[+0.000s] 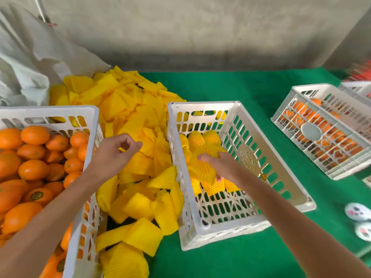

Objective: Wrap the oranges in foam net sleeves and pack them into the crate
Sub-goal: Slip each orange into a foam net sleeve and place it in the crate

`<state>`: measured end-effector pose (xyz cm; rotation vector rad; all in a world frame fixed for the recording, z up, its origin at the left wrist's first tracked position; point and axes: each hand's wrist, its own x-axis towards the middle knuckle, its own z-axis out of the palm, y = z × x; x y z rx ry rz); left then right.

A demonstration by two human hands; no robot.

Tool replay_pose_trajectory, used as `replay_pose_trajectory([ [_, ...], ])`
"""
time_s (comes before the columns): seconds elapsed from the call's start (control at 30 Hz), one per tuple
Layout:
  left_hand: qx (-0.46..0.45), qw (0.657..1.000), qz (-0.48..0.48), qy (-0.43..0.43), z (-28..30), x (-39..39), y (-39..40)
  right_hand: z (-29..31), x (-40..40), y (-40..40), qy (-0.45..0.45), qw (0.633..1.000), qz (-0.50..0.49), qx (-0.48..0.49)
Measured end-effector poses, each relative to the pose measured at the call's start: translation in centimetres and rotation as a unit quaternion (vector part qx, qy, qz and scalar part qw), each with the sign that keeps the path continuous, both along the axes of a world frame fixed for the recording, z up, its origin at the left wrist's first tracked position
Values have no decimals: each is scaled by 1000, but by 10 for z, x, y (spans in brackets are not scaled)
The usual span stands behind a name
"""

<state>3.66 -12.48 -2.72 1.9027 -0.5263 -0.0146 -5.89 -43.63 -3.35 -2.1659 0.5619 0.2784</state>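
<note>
Green cloth (pixel 251 93) over the table, grey wall behind. Centre frame: white crate (pixel 271 215) with a few sleeved oranges at its far end. Right hand (pixel 218 163) inside it, fingers curled around a sleeved orange (pixel 202 167). Left hand (pixel 116 151) over the yellow sleeve pile (pixel 124 105), fingers loosely curled, holding nothing. Bare oranges (pixel 34 169) fill the crate at left edge (pixel 88 117). Another crate (pixel 321 129) with oranges at upper right.
</note>
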Motion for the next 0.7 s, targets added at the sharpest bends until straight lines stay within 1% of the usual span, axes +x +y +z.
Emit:
replay_pose_trajectory([
  [0.07, 20, 1000, -17, 7, -2, 0, -1, -6, -8, -8, 102, 994, 22, -35],
  [0.13, 51, 998, -27, 10, -4, 0, 0, -12, -14, -9, 184, 978, 79, -56],
  [0.23, 109, 993, -41, 21, -9, 2, 1, -29, -19, 2, 237, 957, 155, -64],
  [0.3, 126, 991, -44, 30, -12, 3, 1, -43, -17, 12, 242, 952, 180, -58],
  [0.4, 146, 988, -40, 31, -16, 4, 2, -55, -13, 20, 225, 957, 185, -2],
  [0.47, 160, 986, -41, 30, -19, 5, 3, -59, -13, 16, 240, 950, 198, 7],
  [0.53, 212, 975, -65, 27, -22, 6, 3, -62, -14, 11, 268, 939, 215, -3],
  [0.6, 271, 956, -104, 34, -26, 6, 3, -64, -14, 12, 271, 935, 227, -17],
  [0.63, 276, 954, -114, 35, -27, 5, 3, -65, -14, 13, 265, 936, 230, -24],
  [0.67, 253, 960, -115, 36, -27, 5, 3, -65, -13, 13, 257, 937, 233, -34],
  [0.7, 211, 971, -109, 41, -26, 4, 3, -65, -12, 13, 246, 938, 238, -49],
])
